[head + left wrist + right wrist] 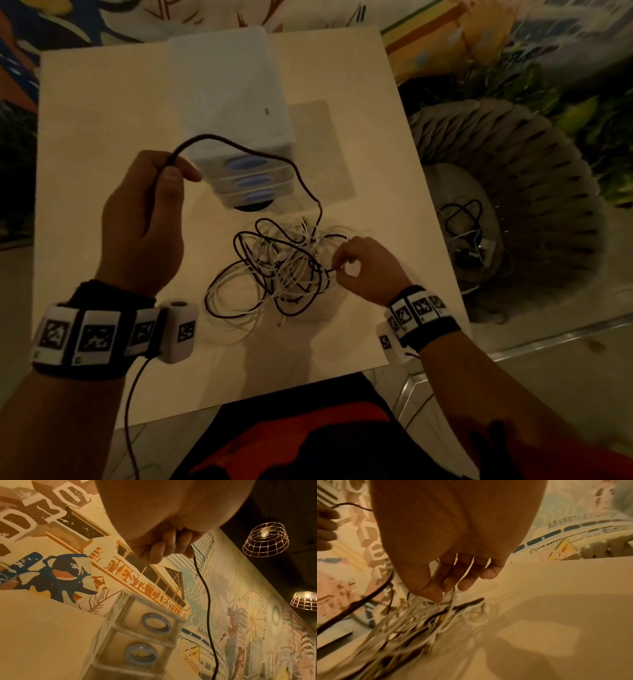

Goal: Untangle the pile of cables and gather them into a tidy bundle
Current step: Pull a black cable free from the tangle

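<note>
A tangled pile of black and white cables (284, 270) lies in the middle of the cream table (102, 137). My left hand (147, 219) is raised above the table's left half and grips one end of a black cable (246, 150), which arcs rightward and drops into the pile. The left wrist view shows the fingers (164, 547) curled round that black cable (205, 591). At the pile's right edge my right hand (363, 267) pinches white strands; in the right wrist view thumb and fingers (447, 585) hold thin white cable (452, 597) above the heap (402, 628).
A translucent small drawer unit with blue ring handles (236, 113) stands on the table just behind the pile. To the right, below the table, a ribbed grey basket (507, 202) holds more cables. A painted mural covers the wall.
</note>
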Available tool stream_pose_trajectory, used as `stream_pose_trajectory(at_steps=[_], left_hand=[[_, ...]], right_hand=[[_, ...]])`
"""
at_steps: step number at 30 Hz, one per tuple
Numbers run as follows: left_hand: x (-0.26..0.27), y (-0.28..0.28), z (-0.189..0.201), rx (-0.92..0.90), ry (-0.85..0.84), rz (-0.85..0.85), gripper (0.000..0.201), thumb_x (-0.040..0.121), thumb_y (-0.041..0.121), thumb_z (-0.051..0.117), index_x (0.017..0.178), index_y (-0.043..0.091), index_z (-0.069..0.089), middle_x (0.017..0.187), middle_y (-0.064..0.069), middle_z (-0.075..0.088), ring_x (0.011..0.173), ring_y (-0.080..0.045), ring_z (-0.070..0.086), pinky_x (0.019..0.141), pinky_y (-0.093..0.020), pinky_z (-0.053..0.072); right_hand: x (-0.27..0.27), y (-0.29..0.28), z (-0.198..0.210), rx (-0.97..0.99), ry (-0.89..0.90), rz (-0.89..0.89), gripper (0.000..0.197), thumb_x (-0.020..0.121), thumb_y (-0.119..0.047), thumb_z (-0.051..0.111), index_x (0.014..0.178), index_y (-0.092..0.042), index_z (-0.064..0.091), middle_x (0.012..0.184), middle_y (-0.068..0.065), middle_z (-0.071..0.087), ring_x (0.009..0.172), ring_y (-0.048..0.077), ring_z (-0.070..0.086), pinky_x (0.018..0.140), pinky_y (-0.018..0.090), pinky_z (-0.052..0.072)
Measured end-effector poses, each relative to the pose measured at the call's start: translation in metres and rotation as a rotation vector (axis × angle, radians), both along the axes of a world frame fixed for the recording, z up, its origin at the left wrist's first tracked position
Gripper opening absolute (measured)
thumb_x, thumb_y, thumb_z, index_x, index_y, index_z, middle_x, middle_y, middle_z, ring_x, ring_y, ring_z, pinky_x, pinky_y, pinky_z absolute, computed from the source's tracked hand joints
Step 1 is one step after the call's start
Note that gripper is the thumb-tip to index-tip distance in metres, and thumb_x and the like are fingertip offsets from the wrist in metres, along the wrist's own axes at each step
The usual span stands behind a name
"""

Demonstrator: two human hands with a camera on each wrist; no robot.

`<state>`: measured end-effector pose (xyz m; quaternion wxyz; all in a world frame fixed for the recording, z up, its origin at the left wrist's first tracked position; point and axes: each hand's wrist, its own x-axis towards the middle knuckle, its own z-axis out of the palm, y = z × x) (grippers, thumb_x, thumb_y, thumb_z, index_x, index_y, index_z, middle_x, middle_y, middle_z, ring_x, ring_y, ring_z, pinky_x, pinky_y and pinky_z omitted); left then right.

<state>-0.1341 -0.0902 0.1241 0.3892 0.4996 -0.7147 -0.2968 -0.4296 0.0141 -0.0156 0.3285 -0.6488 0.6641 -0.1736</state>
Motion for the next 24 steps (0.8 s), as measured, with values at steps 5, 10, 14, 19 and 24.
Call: stream_pose_trajectory(at_steps=[5, 10, 14, 19, 24], left_hand=[[-0.001, 0.003, -0.001, 0.013, -0.054, 0.042, 0.022, 0.108, 0.029, 0.035, 0.101, 0.036, 0.055, 0.063, -0.019, 0.04, 0.054, -0.037, 0.035, 0.051, -0.054, 0.036], [-0.007, 0.001, 0.0, -0.011, -0.119, 0.028, 0.018, 0.109, 0.023, 0.038, 0.117, 0.033, 0.051, 0.065, -0.019, 0.046, 0.054, -0.026, 0.041, 0.053, -0.047, 0.033], [-0.007, -0.004, -0.002, 0.011, -0.163, 0.029, 0.031, 0.107, 0.024, 0.044, 0.135, 0.036, 0.04, 0.067, -0.014, 0.053, 0.059, -0.021, 0.051, 0.059, -0.043, 0.04], [-0.013, -0.004, -0.008, 0.044, -0.324, -0.037, 0.032, 0.107, 0.031, 0.045, 0.139, 0.033, 0.045, 0.078, 0.002, 0.065, 0.067, -0.022, 0.06, 0.06, -0.038, 0.046], [-0.026, -0.006, -0.024, 0.009, -0.506, -0.128, 0.023, 0.105, 0.032, 0.05, 0.117, 0.026, 0.068, 0.09, 0.008, 0.048, 0.074, -0.016, 0.05, 0.064, -0.03, 0.035]], right_hand=[[0.02, -0.004, -0.007, 0.075, 0.197, 0.049, 0.018, 0.088, -0.034, 0.064, 0.101, -0.028, 0.075, 0.097, 0.002, 0.069, 0.092, 0.028, 0.061, 0.082, 0.042, 0.051], [0.027, -0.018, -0.001, 0.113, 0.44, 0.165, 0.025, 0.092, -0.05, 0.059, 0.105, -0.035, 0.074, 0.103, 0.0, 0.064, 0.1, 0.027, 0.055, 0.081, 0.037, 0.044], [0.021, -0.021, 0.009, -0.001, 0.358, 0.141, 0.019, 0.095, -0.039, 0.055, 0.103, -0.031, 0.071, 0.1, -0.002, 0.065, 0.096, 0.027, 0.055, 0.079, 0.037, 0.038], [0.014, -0.019, 0.022, -0.167, 0.071, -0.069, 0.026, 0.099, -0.031, 0.043, 0.106, -0.026, 0.068, 0.084, -0.002, 0.063, 0.081, 0.023, 0.051, 0.075, 0.044, 0.043], [0.017, -0.022, 0.04, -0.121, -0.176, -0.234, 0.036, 0.093, -0.039, 0.033, 0.087, -0.015, 0.059, 0.077, -0.003, 0.061, 0.077, 0.02, 0.05, 0.074, 0.044, 0.043]])
